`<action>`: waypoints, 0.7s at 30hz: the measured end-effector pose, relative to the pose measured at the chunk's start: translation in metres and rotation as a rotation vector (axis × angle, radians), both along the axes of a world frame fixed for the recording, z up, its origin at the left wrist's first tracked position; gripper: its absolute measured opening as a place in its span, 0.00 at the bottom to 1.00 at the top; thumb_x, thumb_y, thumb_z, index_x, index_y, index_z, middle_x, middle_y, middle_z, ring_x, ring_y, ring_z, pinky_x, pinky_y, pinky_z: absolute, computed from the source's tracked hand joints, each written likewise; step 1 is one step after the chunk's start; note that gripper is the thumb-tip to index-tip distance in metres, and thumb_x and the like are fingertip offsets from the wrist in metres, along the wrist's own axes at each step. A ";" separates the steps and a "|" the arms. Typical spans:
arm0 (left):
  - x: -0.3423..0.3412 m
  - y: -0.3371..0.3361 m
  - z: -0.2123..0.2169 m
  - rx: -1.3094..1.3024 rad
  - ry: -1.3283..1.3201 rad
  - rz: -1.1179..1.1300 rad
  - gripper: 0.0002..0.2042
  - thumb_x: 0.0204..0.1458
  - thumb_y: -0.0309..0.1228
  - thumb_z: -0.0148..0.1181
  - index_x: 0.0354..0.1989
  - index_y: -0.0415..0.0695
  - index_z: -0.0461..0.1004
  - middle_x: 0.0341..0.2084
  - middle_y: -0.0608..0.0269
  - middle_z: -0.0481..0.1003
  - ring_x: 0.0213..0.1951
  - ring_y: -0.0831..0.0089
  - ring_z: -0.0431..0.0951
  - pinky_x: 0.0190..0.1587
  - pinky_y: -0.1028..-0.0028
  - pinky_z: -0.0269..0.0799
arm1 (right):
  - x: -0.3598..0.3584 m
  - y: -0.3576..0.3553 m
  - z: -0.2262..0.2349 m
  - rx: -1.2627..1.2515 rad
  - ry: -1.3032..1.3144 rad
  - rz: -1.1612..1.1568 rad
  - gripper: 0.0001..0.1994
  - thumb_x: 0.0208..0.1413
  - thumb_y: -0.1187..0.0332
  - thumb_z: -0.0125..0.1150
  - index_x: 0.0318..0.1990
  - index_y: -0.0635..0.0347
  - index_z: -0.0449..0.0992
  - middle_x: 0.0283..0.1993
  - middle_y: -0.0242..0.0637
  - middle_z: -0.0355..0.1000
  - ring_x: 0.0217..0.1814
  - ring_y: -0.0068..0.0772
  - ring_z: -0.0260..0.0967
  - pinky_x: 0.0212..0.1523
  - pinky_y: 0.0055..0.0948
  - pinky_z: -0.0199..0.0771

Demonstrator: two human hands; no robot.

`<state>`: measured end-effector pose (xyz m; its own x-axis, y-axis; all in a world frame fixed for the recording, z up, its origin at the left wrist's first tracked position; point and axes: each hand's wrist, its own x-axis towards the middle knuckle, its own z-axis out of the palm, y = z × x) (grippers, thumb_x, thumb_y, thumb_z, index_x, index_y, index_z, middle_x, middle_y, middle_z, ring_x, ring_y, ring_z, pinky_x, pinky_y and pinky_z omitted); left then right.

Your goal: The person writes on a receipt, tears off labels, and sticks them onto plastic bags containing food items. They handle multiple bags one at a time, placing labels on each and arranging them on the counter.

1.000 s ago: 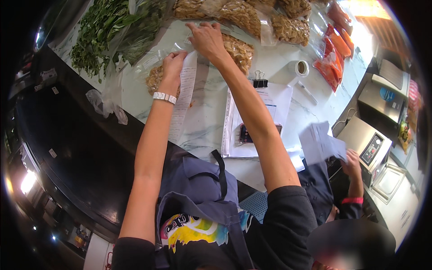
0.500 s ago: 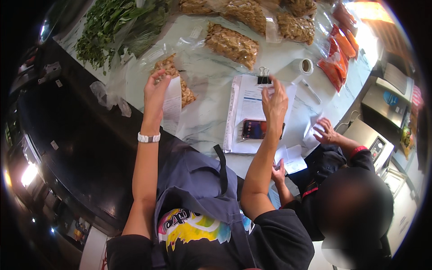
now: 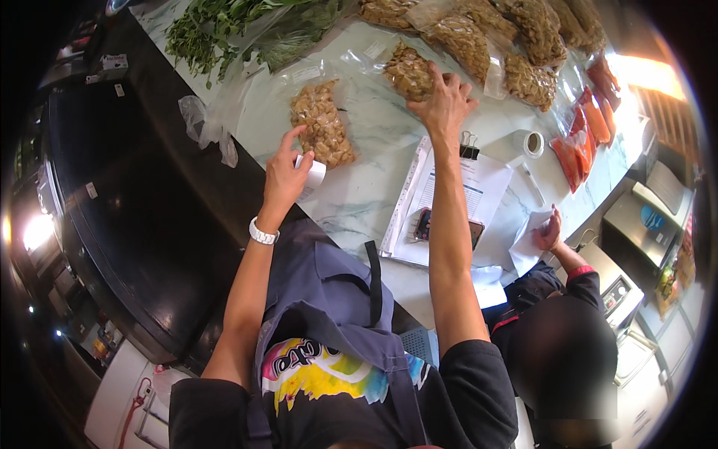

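Observation:
My left hand (image 3: 284,178) holds a curled white paper strip (image 3: 313,179) in its lower fingers, index finger stretched out toward a clear bag of light brown pieces (image 3: 321,123). That bag lies flat on the marbled table just beyond the hand. Farther right, my right hand (image 3: 444,105) is on another clear bag of brown pieces (image 3: 406,72); thumb and fingers curl over its right end. Below my right forearm lies a stack of papers (image 3: 471,183) under a black binder clip (image 3: 469,146). A phone (image 3: 424,224) on the papers is partly covered by that forearm.
Bagged leafy greens (image 3: 217,34) lie at the far left, more brown-filled bags (image 3: 458,41) at the back. Orange-red packets (image 3: 580,146), a tape roll (image 3: 532,144) and a pen (image 3: 532,183) sit right. A co-worker's hand (image 3: 550,230) holds white paper close by.
My right hand has moved from above the papers to the brown-filled bag farther back. My left hand has drawn back from its bag, the paper strip now curled. The co-worker's hand has shifted.

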<state>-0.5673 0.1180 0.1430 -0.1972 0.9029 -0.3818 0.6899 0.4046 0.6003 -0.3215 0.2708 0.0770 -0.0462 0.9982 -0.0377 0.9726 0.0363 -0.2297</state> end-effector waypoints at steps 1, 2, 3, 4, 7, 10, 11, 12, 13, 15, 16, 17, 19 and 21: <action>0.002 0.000 -0.002 0.002 0.072 -0.057 0.29 0.52 0.30 0.57 0.64 0.53 0.58 0.16 0.51 0.73 0.20 0.54 0.73 0.27 0.62 0.68 | -0.007 -0.004 0.003 -0.016 0.002 -0.004 0.45 0.25 0.56 0.78 0.59 0.41 0.66 0.49 0.41 0.66 0.52 0.45 0.61 0.50 0.51 0.58; 0.003 0.000 -0.002 0.004 0.148 -0.112 0.31 0.52 0.29 0.57 0.66 0.54 0.55 0.16 0.50 0.73 0.21 0.53 0.74 0.27 0.60 0.69 | -0.016 -0.010 0.006 -0.032 0.008 -0.005 0.44 0.26 0.56 0.78 0.59 0.40 0.65 0.50 0.41 0.65 0.52 0.47 0.61 0.49 0.51 0.58; 0.004 -0.001 -0.005 0.003 0.184 -0.171 0.33 0.52 0.28 0.56 0.67 0.56 0.52 0.16 0.49 0.73 0.21 0.52 0.74 0.27 0.58 0.68 | -0.024 -0.017 0.009 -0.021 0.010 -0.004 0.44 0.26 0.56 0.78 0.59 0.41 0.66 0.49 0.41 0.65 0.51 0.46 0.61 0.49 0.50 0.58; 0.004 -0.002 -0.010 0.004 0.222 -0.232 0.35 0.52 0.28 0.56 0.68 0.57 0.50 0.16 0.49 0.73 0.21 0.51 0.74 0.27 0.57 0.68 | -0.035 -0.026 0.011 -0.008 0.014 -0.005 0.43 0.26 0.55 0.78 0.58 0.43 0.66 0.48 0.42 0.65 0.50 0.46 0.60 0.48 0.49 0.57; -0.001 -0.003 -0.016 0.015 0.294 -0.323 0.38 0.51 0.26 0.55 0.70 0.58 0.45 0.16 0.48 0.72 0.19 0.50 0.74 0.25 0.56 0.69 | -0.065 -0.054 0.018 -0.025 0.066 -0.019 0.43 0.26 0.53 0.77 0.57 0.46 0.66 0.46 0.42 0.64 0.50 0.46 0.60 0.49 0.47 0.55; -0.003 -0.007 -0.013 -0.005 0.292 -0.312 0.39 0.51 0.26 0.55 0.70 0.59 0.44 0.15 0.47 0.72 0.19 0.50 0.73 0.25 0.55 0.69 | -0.080 -0.078 0.017 -0.054 0.157 -0.036 0.42 0.32 0.52 0.75 0.59 0.50 0.64 0.48 0.44 0.63 0.52 0.47 0.59 0.50 0.47 0.54; -0.003 -0.008 -0.011 -0.014 0.283 -0.300 0.39 0.51 0.26 0.55 0.70 0.59 0.43 0.15 0.47 0.72 0.19 0.50 0.73 0.25 0.55 0.69 | -0.084 -0.085 0.016 -0.011 0.192 -0.049 0.40 0.35 0.52 0.73 0.60 0.51 0.63 0.49 0.45 0.63 0.52 0.47 0.59 0.50 0.47 0.54; -0.004 -0.008 -0.008 0.008 0.272 -0.295 0.39 0.50 0.25 0.55 0.70 0.58 0.44 0.15 0.47 0.72 0.19 0.50 0.73 0.25 0.55 0.69 | -0.086 -0.088 0.015 0.031 0.228 -0.063 0.39 0.39 0.53 0.71 0.60 0.51 0.63 0.50 0.45 0.63 0.52 0.47 0.59 0.51 0.47 0.54; -0.004 -0.007 -0.004 0.030 0.255 -0.295 0.39 0.50 0.25 0.55 0.70 0.57 0.44 0.14 0.47 0.72 0.18 0.49 0.73 0.25 0.55 0.69 | -0.088 -0.085 0.012 0.099 0.295 -0.021 0.35 0.43 0.54 0.68 0.60 0.51 0.64 0.50 0.45 0.63 0.53 0.46 0.59 0.51 0.47 0.54; -0.001 0.003 0.005 0.072 0.237 -0.299 0.39 0.50 0.25 0.55 0.70 0.58 0.45 0.14 0.47 0.71 0.19 0.48 0.73 0.26 0.55 0.69 | -0.092 -0.070 0.000 0.239 0.419 0.052 0.29 0.50 0.56 0.62 0.59 0.53 0.65 0.51 0.44 0.63 0.54 0.46 0.58 0.52 0.47 0.54; -0.001 0.016 0.009 0.090 0.241 -0.289 0.38 0.49 0.26 0.55 0.70 0.58 0.45 0.14 0.47 0.71 0.20 0.47 0.73 0.27 0.54 0.69 | -0.095 -0.061 -0.001 0.227 0.386 0.086 0.25 0.51 0.58 0.59 0.57 0.54 0.67 0.50 0.44 0.63 0.53 0.45 0.58 0.51 0.47 0.55; -0.002 0.031 0.013 0.111 0.248 -0.280 0.38 0.49 0.26 0.55 0.70 0.59 0.46 0.14 0.47 0.71 0.21 0.46 0.73 0.28 0.54 0.69 | -0.100 -0.049 0.002 0.217 0.355 0.119 0.22 0.53 0.60 0.56 0.55 0.55 0.69 0.49 0.44 0.64 0.53 0.45 0.59 0.51 0.47 0.55; -0.005 0.065 0.016 0.166 0.337 -0.379 0.38 0.48 0.26 0.55 0.69 0.58 0.48 0.17 0.48 0.72 0.23 0.49 0.74 0.28 0.55 0.69 | -0.106 -0.030 -0.006 0.195 0.282 0.162 0.18 0.54 0.61 0.53 0.50 0.57 0.72 0.48 0.43 0.64 0.52 0.44 0.59 0.50 0.47 0.55; -0.010 0.093 0.006 0.196 0.462 -0.493 0.37 0.46 0.25 0.56 0.68 0.57 0.51 0.20 0.51 0.74 0.25 0.52 0.76 0.27 0.58 0.70 | -0.116 -0.019 -0.020 0.165 0.208 0.198 0.16 0.53 0.60 0.52 0.46 0.57 0.75 0.47 0.42 0.65 0.52 0.43 0.59 0.50 0.47 0.55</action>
